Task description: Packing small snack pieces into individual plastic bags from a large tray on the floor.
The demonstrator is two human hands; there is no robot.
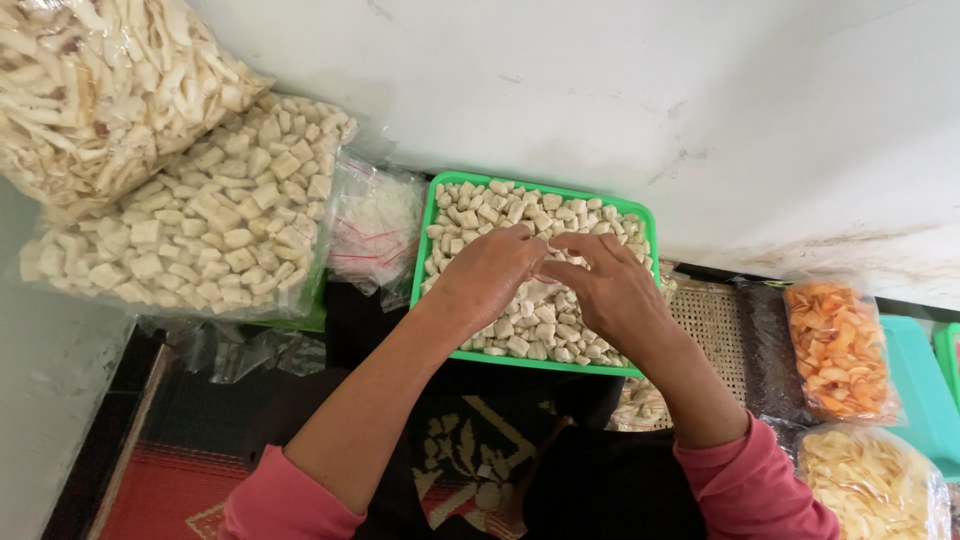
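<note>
Both hands are over a green tray (424, 240) filled with small pale, cube-like snack pieces (500, 212). The tray sits just in front of the person, against a white wall (620, 90), with its near edge above the person's dark lap.

The left hand (490, 270) is curled, knuckles up, its fingertips meeting those of the right hand near the middle of the tray. The right hand (605, 285) is likewise bent, fingers drawn toward the left hand. The fingertips of both are pinched close together; what they grip between them is too small and too hidden to tell. Both forearms emerge from pink sleeves (745, 480).

To the left of the tray lies a crumpled clear plastic bag (375, 220) with red lines. Further left, a large sealed bag of the same pale cubes (200, 210) leans against a bigger bag of pale strip-shaped chips (90, 90). To the right, well apart from the tray, stand a bag of orange chips (840, 350) and, below it, a bag of pale yellow chips (870, 480). A woven mat (715, 320) lies between the tray and these bags.
</note>
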